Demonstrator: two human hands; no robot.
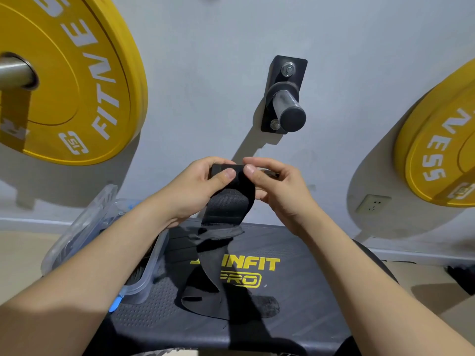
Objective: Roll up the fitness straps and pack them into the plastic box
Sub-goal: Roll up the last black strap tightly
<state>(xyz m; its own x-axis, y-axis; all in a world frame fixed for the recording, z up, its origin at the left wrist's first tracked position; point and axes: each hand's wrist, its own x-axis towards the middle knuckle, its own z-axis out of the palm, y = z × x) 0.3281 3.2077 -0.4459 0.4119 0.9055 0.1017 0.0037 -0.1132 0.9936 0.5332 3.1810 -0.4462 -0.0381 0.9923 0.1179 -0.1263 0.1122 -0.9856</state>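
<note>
Far left, a big yellow weight plate [77, 80] sits on a steel bar [15, 73] against the wall. Below it the clear plastic box [144, 273] stands open on the left edge of the dark worktop [295, 304], its lid [84, 222] tipped up and back, a blue clip [114, 303] at the near corner; something dark lies inside, hard to make out what. Now the left hand [195, 191], raised above the worktop, its grip pinched on the top end of the black strap [226, 204], thumb pressed on the front face, fingers curled behind. The strap is in the air between both hands, its upper end folded or rolled over at the thumbs. From there it hangs down, twists once, and its tail lands on the worktop just right of the box, over the yellow lettering. The right hand [280, 191] is level with the left one, its grip also clamped on that top end, thumb almost touching the left thumb. Behind them an unloaded black wall peg [288, 106] juts out. Further right are a white wall socket [372, 204] and a second yellow plate [437, 155].
</note>
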